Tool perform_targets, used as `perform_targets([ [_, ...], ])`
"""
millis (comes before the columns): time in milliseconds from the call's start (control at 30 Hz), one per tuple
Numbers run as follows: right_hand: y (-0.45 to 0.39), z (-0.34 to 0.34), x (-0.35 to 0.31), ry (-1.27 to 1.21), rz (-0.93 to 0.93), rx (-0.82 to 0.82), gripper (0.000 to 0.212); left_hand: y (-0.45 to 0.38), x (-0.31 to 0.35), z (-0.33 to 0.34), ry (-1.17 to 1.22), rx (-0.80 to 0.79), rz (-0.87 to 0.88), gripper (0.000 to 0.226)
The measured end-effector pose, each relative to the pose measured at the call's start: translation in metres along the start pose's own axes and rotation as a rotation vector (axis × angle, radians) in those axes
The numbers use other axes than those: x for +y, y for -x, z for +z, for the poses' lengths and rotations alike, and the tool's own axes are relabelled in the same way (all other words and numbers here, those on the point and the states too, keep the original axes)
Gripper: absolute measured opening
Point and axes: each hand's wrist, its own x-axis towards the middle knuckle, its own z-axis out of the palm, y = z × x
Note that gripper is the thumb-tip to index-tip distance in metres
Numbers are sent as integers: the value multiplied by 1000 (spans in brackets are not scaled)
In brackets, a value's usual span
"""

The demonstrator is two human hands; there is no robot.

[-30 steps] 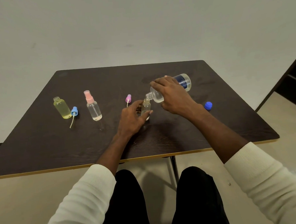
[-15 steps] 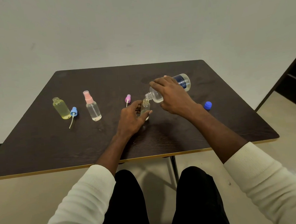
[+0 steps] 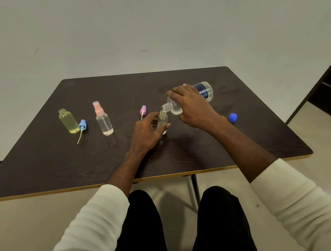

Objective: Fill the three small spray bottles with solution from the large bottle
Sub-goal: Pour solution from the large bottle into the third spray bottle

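So your right hand (image 3: 193,106) gripped the tipped large bottle (image 3: 205,90), your left hand (image 3: 147,132) held the small bottle (image 3: 163,120); the yellow bottle (image 3: 67,121) looked full.

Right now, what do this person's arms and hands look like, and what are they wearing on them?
Both hands, the left hand and the right hand, are bare, with no gloves, and no rings or watch can be seen. The forearms are uncovered too: cream ribbed sleeves are pushed up toward the elbows on both arms.

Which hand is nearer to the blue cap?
The right hand. It grips the large bottle just left of the blue cap; the left hand holds a small bottle farther left.
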Motion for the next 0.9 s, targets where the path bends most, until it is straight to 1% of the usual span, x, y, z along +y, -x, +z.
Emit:
perform_targets([
  [900, 0, -2, 0, 19, -20, 1, 74, 0, -2, 1, 5, -11, 4, 42],
])
